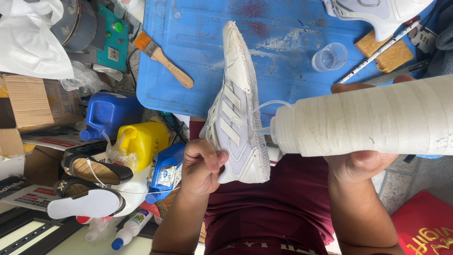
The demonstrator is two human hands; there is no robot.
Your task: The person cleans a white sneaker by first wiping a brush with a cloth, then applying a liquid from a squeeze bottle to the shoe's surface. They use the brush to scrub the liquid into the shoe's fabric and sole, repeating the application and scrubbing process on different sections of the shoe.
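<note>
A worn blue desk (198,38) carries a paintbrush (163,59) with a wooden handle, a clear plastic cup (329,57), 2 tan sponges (390,54) and a second white shoe (377,12). Left of the desk stand a blue jug (109,113), a yellow jug (140,139), a cardboard box (28,101) and 2 dark sandals (92,184).

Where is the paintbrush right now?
The paintbrush lies at the upper left of the head view, on the left edge of the blue tray, left of the white shoe.
</note>
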